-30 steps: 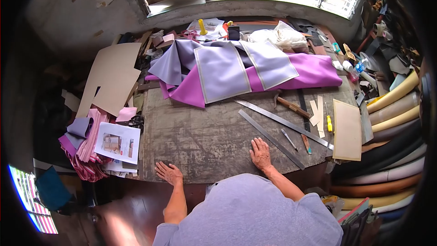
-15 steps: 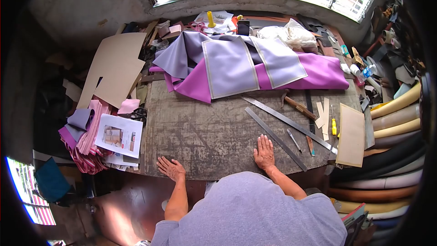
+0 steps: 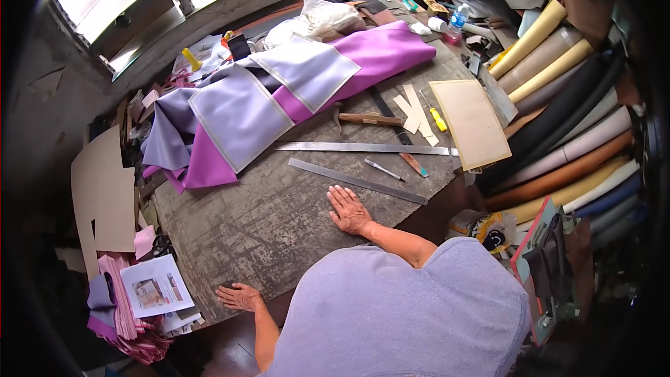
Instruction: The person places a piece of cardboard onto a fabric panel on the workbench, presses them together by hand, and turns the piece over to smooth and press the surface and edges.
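My left hand rests flat on the near left edge of the worn table, fingers spread, holding nothing. Flat on the tabletop near the front edge lies my right hand, its fingers apart and nothing in them. Just beyond it is a dark metal ruler, with a longer steel ruler behind. A pen lies between the two rulers. Farther back, purple and lavender material is heaped, with two bordered lavender panels on top.
A hammer, pale strips, a yellow screwdriver and a beige panel lie right. Large beige sheets, a printed paper and pink fabric are left. Material rolls stack at far right.
The view has turned and tilted, so the table appears slanted and shifted left. Both hands still lie flat on the table; the right fingers point more to the left in view.
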Tool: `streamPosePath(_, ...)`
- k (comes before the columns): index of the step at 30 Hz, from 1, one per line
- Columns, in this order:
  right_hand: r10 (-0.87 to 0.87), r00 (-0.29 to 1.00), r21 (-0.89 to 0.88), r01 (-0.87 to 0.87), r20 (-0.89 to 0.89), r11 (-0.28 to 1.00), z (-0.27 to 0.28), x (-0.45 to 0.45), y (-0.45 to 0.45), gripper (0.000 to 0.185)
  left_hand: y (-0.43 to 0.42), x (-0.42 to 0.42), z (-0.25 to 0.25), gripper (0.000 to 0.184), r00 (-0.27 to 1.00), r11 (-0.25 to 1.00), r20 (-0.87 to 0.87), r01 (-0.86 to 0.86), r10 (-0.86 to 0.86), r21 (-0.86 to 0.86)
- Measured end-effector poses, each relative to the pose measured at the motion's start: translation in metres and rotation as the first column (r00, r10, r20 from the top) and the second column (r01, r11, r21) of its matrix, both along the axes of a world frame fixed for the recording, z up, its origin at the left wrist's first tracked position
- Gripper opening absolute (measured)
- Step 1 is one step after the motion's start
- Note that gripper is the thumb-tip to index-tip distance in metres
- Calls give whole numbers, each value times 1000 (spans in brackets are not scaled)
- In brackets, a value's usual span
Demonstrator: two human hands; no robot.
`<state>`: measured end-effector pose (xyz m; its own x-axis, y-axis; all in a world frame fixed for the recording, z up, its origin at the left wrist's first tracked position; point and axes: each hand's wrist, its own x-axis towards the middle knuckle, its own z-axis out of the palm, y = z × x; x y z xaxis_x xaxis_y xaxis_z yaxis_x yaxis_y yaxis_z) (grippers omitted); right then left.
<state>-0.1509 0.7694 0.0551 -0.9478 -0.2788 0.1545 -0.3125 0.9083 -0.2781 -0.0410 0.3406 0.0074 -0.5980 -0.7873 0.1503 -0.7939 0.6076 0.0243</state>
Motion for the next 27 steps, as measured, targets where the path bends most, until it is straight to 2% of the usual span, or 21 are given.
streamPosePath(13,9,999,-16,-10,-34,1000,-4,-4,-2,64,2,-1,-1,57,999,999,-34,16,-17,-28)
streamPosePath(16,-2,999,-54,-1,-51,999,0,-9,-8,59,5,-2,11,57,1000,1000,-29,11,-12,-5)
streamPosePath(17,-38,997,-56,34,-68,998,6,-14,-15,52,7,-4,14,57,999,1000,-34,19,-19,9)
streamPosePath(20,-76,982,-328,130,172,936,28,-62,-36,44,8,-4,15,58,997,999,-73,36,-35,18)
streamPosePath(21,-90,989,-514,140,121,846,21,-88,-49,39,8,-4,16,58,997,999,-73,37,-35,20)
streamPosePath(23,-79,933,-752,332,352,569,12,-150,-79,44,11,-7,22,57,998,999,-55,22,-20,32)
streamPosePath(24,-32,841,-774,511,540,373,17,-181,-93,51,12,-7,25,57,999,999,-47,21,-19,37)
streamPosePath(25,50,719,-716,677,693,170,21,-209,-107,58,12,-8,27,57,999,999,-51,21,-19,37)
streamPosePath(27,139,629,-624,777,765,-82,4,-255,-131,68,11,-7,25,57,998,999,-54,23,-21,41)
